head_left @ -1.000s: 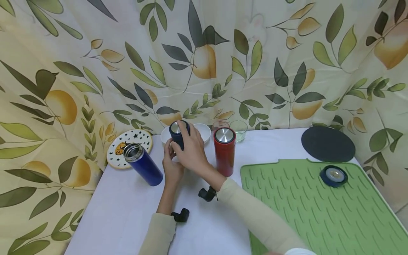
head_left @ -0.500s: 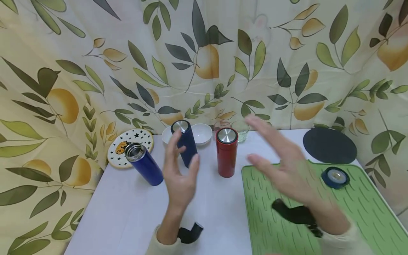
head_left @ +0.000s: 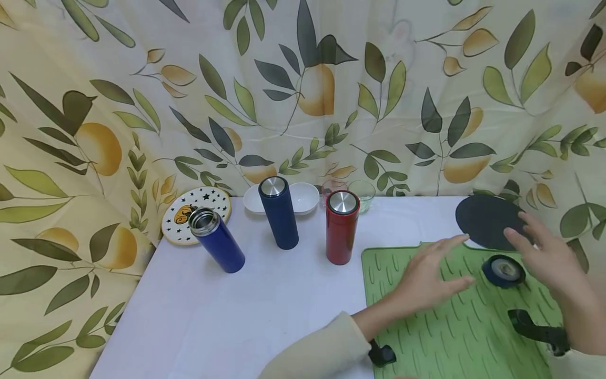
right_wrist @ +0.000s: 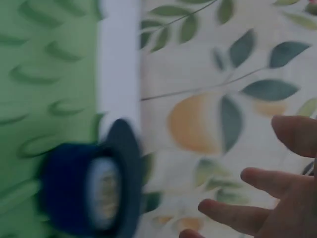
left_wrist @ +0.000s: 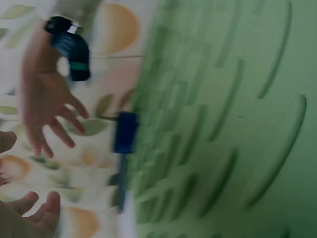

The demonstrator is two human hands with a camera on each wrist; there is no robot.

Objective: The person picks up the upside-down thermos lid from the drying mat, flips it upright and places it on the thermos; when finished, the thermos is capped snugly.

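Note:
A blue bottle lid (head_left: 504, 271) lies with its pale inner side up on the green ridged mat (head_left: 445, 331). My left hand (head_left: 426, 276) is over the mat to the left of the lid, fingers extended and holding nothing. On the other side, my right hand (head_left: 556, 263) hovers with spread fingers, apart from the lid. In the right wrist view the lid (right_wrist: 74, 188) is blurred beside my fingers (right_wrist: 233, 215). A blue bottle (head_left: 218, 242) stands without a lid, its steel mouth showing. A dark navy bottle (head_left: 279, 216) and a red bottle (head_left: 342, 229) have steel-topped lids on.
A dark round mat (head_left: 487, 221) lies behind the green mat. Along the back are white bowls (head_left: 305, 199) and a clear glass (head_left: 363, 197). A round star-patterned trivet (head_left: 175, 221) is at the back left. A printed curtain (head_left: 303, 131) hangs behind the table.
Both hands have left the navy bottle, which now stands on the table by itself. They have moved right, over the green mat, to either side of the blue lid.

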